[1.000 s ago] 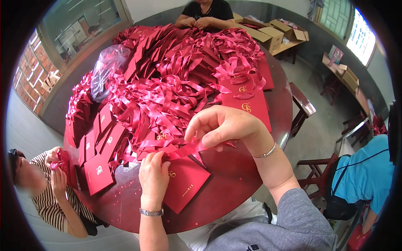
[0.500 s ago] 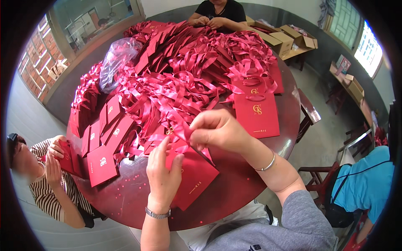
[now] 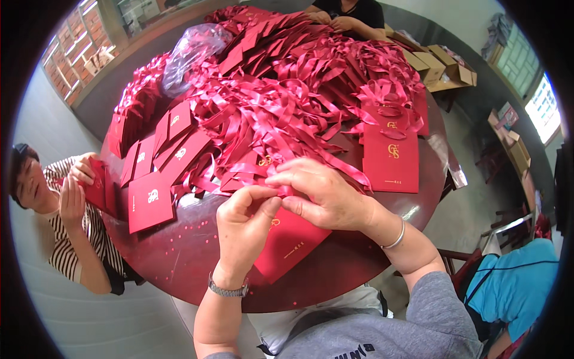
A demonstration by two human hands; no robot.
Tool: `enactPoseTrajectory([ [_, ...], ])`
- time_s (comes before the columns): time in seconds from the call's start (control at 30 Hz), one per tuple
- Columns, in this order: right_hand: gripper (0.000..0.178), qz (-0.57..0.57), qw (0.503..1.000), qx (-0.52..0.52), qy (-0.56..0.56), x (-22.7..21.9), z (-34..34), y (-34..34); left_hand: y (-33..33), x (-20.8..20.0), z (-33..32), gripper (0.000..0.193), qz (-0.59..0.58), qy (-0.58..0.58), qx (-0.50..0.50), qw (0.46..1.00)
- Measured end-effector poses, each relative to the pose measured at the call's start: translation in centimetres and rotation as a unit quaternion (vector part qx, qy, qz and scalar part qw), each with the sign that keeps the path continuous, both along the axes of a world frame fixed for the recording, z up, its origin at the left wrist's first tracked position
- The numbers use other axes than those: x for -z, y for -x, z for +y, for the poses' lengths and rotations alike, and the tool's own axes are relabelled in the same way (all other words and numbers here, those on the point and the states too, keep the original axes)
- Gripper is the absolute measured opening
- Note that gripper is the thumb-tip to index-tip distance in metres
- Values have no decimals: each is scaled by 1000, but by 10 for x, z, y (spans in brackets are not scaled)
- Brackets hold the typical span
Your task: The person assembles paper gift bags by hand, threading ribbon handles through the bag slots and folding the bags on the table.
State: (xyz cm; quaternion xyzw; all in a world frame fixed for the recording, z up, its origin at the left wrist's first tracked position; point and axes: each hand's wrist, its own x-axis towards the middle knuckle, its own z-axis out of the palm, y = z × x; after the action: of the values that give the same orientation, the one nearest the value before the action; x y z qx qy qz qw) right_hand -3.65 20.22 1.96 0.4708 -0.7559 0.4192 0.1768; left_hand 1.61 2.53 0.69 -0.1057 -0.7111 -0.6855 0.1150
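one round table [image 3: 197, 263], apparently wooden, indoors

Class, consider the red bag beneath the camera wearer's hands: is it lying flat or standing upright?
Lying flat: the red bag shows its broad front face-up on the dark table.

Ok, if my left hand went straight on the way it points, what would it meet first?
Likely your right hand, close ahead by the red ribbon, though depth is hard to judge.

Fingers [image 3: 254, 192] together, seemingly pinching ribbon [image 3: 286, 191], red bag [image 3: 293, 244]
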Motion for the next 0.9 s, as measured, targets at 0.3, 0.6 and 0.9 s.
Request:
enactPoseTrajectory([
  [0.3,32,-114,993,31,-15,4,-14,-10,3,2,0,13,79,87,-45,992],
  [0.6,15,-156,986,50,10,10,-17,-19,3,12,1,10,115,42,-96,988],
  [0.9,6,-197,977,78,11,17,-6,-3,15,4,-25,19,94,222,-140,960],
])
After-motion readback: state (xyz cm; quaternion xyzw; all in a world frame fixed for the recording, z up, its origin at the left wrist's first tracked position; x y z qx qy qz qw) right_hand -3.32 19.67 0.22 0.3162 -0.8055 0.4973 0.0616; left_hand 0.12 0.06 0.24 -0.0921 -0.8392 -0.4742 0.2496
